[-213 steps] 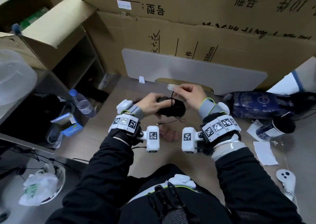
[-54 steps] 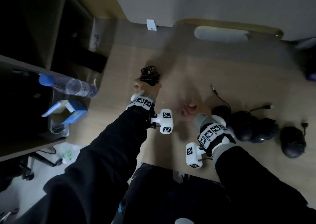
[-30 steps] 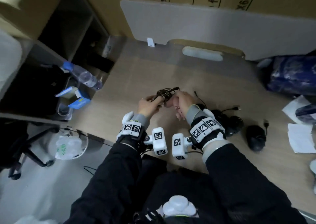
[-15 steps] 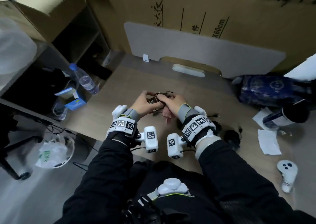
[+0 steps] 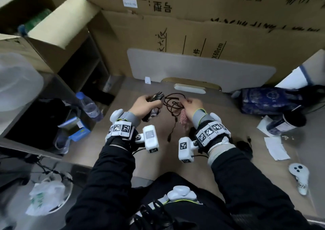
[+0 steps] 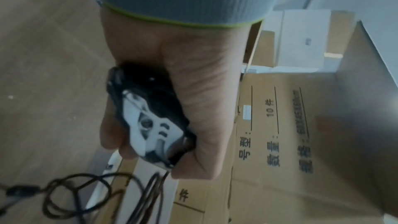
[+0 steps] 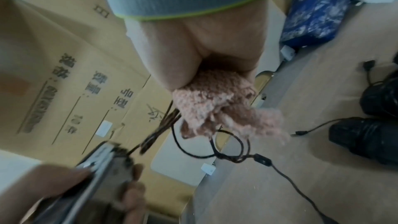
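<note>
My left hand (image 5: 146,105) grips a black computer mouse (image 5: 154,106) above the desk, its white-labelled underside (image 6: 148,125) facing the wrist camera. The mouse's black cable (image 5: 173,103) runs in loose loops across to my right hand (image 5: 191,105). That hand pinches the cable and also holds a bunched pink cloth (image 5: 183,119) in the palm. Seen in the right wrist view, the cloth (image 7: 219,108) hangs below the palm with the cable (image 7: 232,152) looping under it. The cable's plug end (image 5: 169,138) dangles between my wrists.
More black mice (image 7: 366,139) with wrapped cables lie on the wooden desk (image 5: 219,110) by my right wrist. A blue bag (image 5: 267,101), a dark bottle (image 5: 286,122), paper sheets (image 5: 276,147) and a white controller (image 5: 299,175) are to the right. A water bottle (image 5: 89,105) lies left. Cardboard boxes (image 5: 193,27) stand behind.
My hands, close together half a second ago, have drawn apart, and the cable is now pulled out in loose loops between them with its plug hanging down.
</note>
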Available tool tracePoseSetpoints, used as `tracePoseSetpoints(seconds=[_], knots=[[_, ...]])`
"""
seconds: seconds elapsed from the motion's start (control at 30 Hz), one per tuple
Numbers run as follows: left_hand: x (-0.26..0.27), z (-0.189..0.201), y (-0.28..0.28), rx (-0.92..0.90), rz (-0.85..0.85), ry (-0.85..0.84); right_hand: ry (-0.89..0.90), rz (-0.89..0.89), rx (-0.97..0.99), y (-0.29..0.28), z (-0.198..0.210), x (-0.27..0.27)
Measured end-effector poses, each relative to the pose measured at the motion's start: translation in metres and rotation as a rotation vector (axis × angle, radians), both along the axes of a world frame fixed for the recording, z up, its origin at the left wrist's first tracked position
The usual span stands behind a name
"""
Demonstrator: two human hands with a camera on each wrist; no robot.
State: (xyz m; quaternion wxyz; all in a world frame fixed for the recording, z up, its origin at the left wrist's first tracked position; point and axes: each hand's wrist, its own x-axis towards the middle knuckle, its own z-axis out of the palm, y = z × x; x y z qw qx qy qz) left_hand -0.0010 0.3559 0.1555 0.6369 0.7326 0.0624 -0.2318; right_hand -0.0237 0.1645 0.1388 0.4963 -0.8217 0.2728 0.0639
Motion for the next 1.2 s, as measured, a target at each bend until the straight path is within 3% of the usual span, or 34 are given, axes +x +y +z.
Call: tracePoseSetpoints(seconds=[0.1,0.2,0.3,0.37,0.47,0.67,0.8,1.0,1.13,1.2], knots=[[0.019,0.007,0.020,-0.262,0.291,0.065,0.049,-0.272,0.008,-0.020,0.001,-0.002],[0.042,0.010,0.043,-0.281,0.499,0.040,0.019,-0.392,0.075,-0.031,0.008,-0.010],[0.049,0.011,0.044,-0.181,0.377,0.004,-0.157,-0.311,0.111,-0.007,0.011,-0.004],[0.048,0.012,0.033,-0.152,0.280,0.066,-0.188,-0.248,0.195,0.009,0.010,0.007],[0.044,0.011,0.019,-0.264,0.151,0.250,-0.191,-0.231,0.288,0.021,0.021,0.013],[0.034,0.005,0.003,-0.387,-0.062,0.394,-0.113,-0.293,0.431,0.024,0.034,0.018],[0.031,0.003,-0.007,-0.452,-0.019,0.461,-0.246,-0.167,0.389,0.026,0.033,0.025],[0.043,0.001,-0.009,-0.505,-0.048,0.482,-0.431,-0.256,0.322,0.001,0.032,0.027],[0.040,-0.003,-0.027,-0.472,-0.034,0.432,-0.312,0.043,0.227,0.013,0.042,0.029],[0.039,-0.006,-0.033,-0.448,0.037,0.394,-0.254,0.101,0.157,0.020,0.041,0.031]])
